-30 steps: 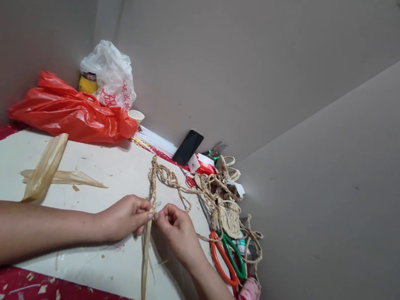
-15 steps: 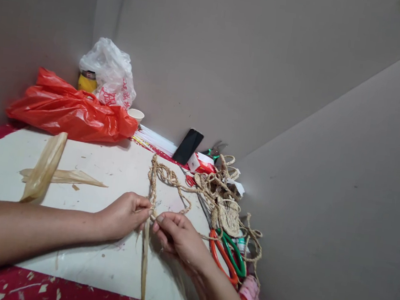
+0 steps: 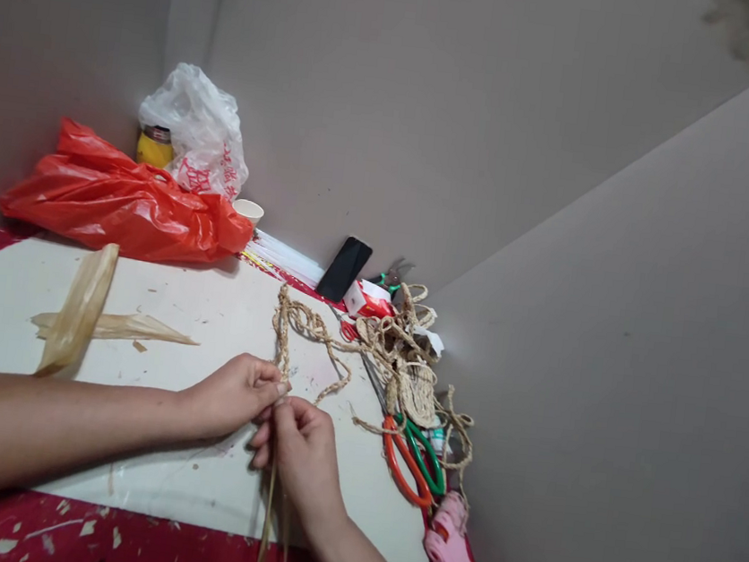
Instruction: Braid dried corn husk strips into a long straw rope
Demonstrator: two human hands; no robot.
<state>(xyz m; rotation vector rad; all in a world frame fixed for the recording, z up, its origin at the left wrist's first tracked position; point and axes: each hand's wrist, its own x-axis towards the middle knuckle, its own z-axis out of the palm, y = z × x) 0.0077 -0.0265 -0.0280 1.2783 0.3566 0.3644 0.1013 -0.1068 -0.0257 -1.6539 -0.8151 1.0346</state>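
Observation:
My left hand [image 3: 232, 396] and my right hand [image 3: 298, 448] meet at the near end of a braided straw cord [image 3: 287, 334] on the white board [image 3: 208, 316]. Both pinch the cord where the braid ends. Loose husk strands [image 3: 267, 521] hang down from the pinch past the board's near edge. My right hand is closed around these strands, just below my left fingertips. The braid runs away from me, loops, and joins a tangle of braided cord [image 3: 406, 357] at the right.
Two dried husks [image 3: 83, 311] lie at the left. A red plastic bag [image 3: 119, 202], a white bag [image 3: 195, 130], a yellow jar [image 3: 154, 148] and a paper cup [image 3: 248, 210] sit in the corner. A phone [image 3: 344, 269], scissors [image 3: 411, 466] and a pink glue gun [image 3: 456, 547] lie at the right.
My right hand has moved left and toward me, turning its fingers down over the loose strands. The view has shifted slightly, so the pink glue gun shows more fully.

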